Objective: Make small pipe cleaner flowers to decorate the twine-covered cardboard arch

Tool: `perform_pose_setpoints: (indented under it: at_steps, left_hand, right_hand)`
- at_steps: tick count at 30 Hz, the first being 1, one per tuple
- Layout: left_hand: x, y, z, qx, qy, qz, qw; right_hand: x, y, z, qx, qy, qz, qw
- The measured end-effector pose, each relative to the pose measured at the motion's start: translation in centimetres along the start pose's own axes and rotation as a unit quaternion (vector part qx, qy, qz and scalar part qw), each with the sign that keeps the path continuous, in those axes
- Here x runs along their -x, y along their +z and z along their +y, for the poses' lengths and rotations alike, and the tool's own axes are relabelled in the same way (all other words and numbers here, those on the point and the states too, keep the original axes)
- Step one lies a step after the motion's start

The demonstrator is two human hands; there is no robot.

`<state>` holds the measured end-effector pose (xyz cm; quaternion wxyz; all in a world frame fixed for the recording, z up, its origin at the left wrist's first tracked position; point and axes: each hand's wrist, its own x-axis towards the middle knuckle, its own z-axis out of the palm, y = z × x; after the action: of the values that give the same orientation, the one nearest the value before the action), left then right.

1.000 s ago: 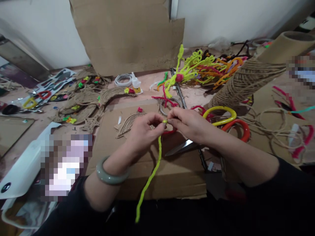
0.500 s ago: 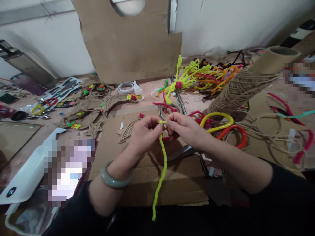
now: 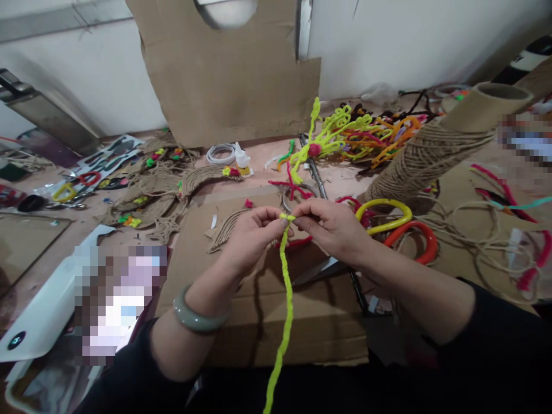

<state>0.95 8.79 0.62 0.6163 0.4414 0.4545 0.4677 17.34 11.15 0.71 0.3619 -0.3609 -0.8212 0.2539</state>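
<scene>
A yellow-green pipe cleaner hangs down from my fingertips, its folded upper end pinched between both hands. My left hand, with a pale bangle at the wrist, is closed on that end from the left. From the right, my right hand pinches the same end between thumb and fingers. Below the hands lies a cardboard sheet. Scissors with one yellow and one orange handle lie beside my right wrist, blades partly hidden. Pink pipe cleaner pieces lie just beyond my fingers.
A twine-wrapped tube leans at right, near a pile of coloured pipe cleaners. A small glue bottle stands behind the cardboard. At left are twine shapes, a blurred-out screen and a white device.
The pipe cleaner's free end now hangs lower, past the bottom of the view. Both hands keep their pinch and have shifted only slightly; the folded top shows a little more between the fingertips.
</scene>
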Motion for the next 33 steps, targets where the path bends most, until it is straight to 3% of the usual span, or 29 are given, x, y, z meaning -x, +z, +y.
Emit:
perform_pose_setpoints:
  at_steps: [7,11,16,21,25,29,33]
  left_hand:
    - [0.1,0.7,0.3,-0.054,0.018,0.052,0.997]
    - [0.0,0.7,0.2,-0.044,0.041,0.08,0.995]
    - [-0.1,0.5,-0.2,-0.009,0.083,0.118,0.989]
    - [0.0,0.5,-0.3,-0.008,0.069,0.098,0.993]
    - [0.1,0.6,-0.2,-0.002,0.063,0.091,0.994]
    - [0.2,0.6,0.0,0.003,0.052,0.085,0.995]
    - [0.5,0.4,0.2,-0.057,0.076,0.081,0.992]
  right_hand:
    - [0.1,0.5,-0.5,0.059,0.005,0.013,0.998]
    - [0.1,0.7,-0.7,0.023,0.054,0.029,0.998]
    - [-0.1,1.0,-0.8,-0.073,0.146,-0.071,0.984]
    - [-0.6,1.0,-1.1,-0.217,0.21,-0.098,0.948]
    - [-0.7,0.7,-1.4,-0.265,0.232,-0.084,0.932]
    - [-0.6,0.5,-1.1,-0.284,0.234,-0.061,0.928]
    - [-0.5,0.4,-0.8,-0.235,0.215,-0.066,0.946]
